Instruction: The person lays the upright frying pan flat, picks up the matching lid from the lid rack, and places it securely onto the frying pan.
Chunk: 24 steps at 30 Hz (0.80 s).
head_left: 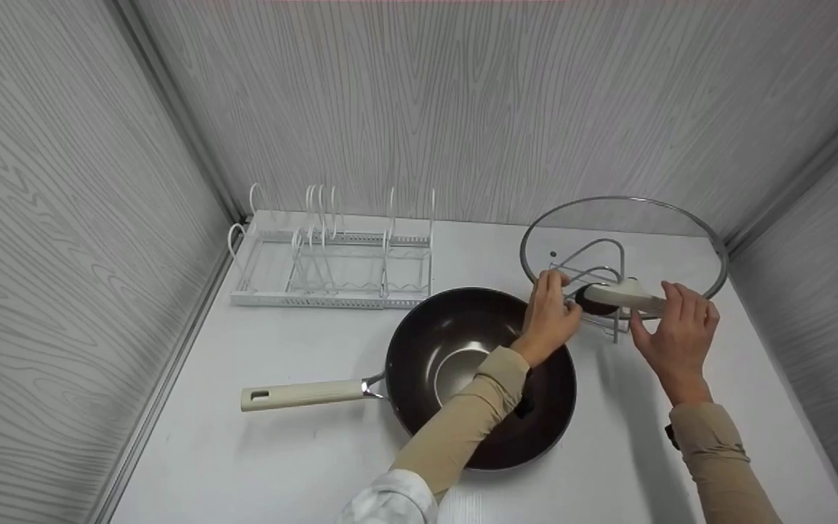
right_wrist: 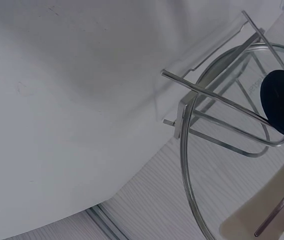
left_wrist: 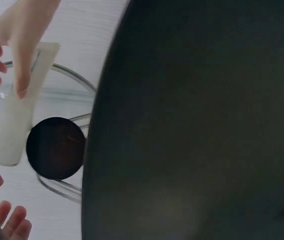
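Note:
A round glass lid (head_left: 652, 218) with a metal rim leans tilted in a wire lid stand (right_wrist: 222, 102). Its long cream handle (left_wrist: 14, 122) has a dark round base (left_wrist: 56, 148). My right hand (head_left: 677, 335) is at the handle's outer end, thumb on one side and fingers on the other; gaps show between fingertips and handle in the wrist views. Beside the dark base, my left hand (head_left: 550, 316) has loosely bent fingers and holds nothing. Under my left forearm sits a dark wok (head_left: 419, 349), its cream handle (head_left: 306, 395) pointing left.
A white wire rack (head_left: 332, 300) with upright loops stands at the back left. Grey wood-grain walls (head_left: 419, 109) enclose the white tabletop (head_left: 193, 451) at the back and on both sides.

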Each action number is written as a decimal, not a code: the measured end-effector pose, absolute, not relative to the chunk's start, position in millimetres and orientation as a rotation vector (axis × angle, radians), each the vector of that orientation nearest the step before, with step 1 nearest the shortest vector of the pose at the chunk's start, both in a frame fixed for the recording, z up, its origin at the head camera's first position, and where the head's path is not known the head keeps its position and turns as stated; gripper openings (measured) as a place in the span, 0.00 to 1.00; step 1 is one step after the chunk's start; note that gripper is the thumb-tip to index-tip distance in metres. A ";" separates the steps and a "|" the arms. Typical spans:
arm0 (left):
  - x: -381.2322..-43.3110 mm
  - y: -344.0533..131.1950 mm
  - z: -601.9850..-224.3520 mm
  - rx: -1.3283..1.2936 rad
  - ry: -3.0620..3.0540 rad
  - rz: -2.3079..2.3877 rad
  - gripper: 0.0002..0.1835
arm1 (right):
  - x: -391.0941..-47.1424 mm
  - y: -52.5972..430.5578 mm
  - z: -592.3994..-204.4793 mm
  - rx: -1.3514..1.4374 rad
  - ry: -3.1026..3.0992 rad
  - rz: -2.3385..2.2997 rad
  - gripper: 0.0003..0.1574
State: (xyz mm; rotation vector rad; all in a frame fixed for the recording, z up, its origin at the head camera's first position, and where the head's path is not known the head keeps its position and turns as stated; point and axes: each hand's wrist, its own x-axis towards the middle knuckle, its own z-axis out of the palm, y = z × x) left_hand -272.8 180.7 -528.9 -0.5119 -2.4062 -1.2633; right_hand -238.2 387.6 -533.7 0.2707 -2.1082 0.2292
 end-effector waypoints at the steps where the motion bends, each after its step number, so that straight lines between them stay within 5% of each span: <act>1: -273.4 183.5 -530.8 -0.511 -2.419 -1.271 0.17 | -238.7 387.5 -535.6 0.271 -2.120 0.219 0.35; 16: -281.7 201.7 -548.4 -0.526 -2.811 -1.123 0.21 | -249.7 387.1 -548.8 0.232 -2.171 0.178 0.20; 24: -286.0 203.1 -549.1 -0.507 -2.780 -1.184 0.11 | -257.0 392.3 -540.6 0.287 -2.245 0.126 0.19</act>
